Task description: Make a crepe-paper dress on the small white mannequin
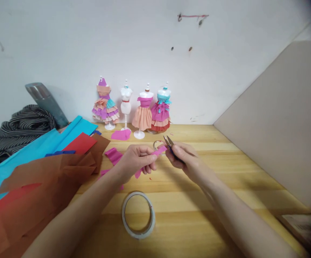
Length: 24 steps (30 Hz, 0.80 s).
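Observation:
My left hand [139,159] pinches a narrow pink paper strip [160,149], whose lower end hangs below the fingers. Close by on the right, my right hand [183,157] is closed around a small pair of scissors [169,142] with dark handles. The blades point up and away, slightly apart, beside the strip's right end. Whether they touch the paper I cannot tell. Pink paper pieces [113,156] lie behind and beneath my left forearm. Just behind the hands, a small ring [155,144] is partly hidden.
A roll of tape [138,235] lies flat in front. Mini dress forms [145,113] in paper dresses, one bare, stand along the wall. Coloured paper sheets [47,179], striped cloth [28,123] and a bottle [47,102] fill the left. A partition [279,118] bounds the right.

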### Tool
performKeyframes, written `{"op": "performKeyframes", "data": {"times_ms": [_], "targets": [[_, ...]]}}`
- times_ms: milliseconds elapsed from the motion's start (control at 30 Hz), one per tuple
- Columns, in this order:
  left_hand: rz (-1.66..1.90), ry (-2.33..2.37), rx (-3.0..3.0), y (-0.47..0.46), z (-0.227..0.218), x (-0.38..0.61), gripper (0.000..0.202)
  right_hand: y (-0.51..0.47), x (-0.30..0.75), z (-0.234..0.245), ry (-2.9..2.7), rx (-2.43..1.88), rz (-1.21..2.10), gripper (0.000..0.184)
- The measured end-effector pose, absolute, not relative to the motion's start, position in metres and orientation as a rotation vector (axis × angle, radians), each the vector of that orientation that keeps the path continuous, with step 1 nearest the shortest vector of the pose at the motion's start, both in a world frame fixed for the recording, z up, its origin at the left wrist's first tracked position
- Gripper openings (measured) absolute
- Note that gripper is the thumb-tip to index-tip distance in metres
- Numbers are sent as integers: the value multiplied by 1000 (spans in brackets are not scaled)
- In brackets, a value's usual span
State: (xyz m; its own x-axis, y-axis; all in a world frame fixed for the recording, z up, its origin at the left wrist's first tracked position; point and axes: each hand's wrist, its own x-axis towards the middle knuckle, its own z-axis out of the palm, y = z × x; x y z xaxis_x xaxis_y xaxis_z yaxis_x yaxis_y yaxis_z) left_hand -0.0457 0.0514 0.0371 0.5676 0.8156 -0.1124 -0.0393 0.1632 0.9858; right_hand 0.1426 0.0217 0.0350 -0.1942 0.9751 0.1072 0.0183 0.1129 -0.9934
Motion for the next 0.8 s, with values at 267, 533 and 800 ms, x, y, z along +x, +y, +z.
{"op": "performKeyframes", "data": {"times_ms": [267,533,800], "targets": [[951,757,1105,53,34,-47,20,21,144,32,-1673,-1197,1142,48],[866,843,1182,48,39,-45,19,18,136,36,-1784,-1257,1044,47],[808,867,1245,49,34,-45,23,21,136,24,-1580,-1193,1352,47]]}}
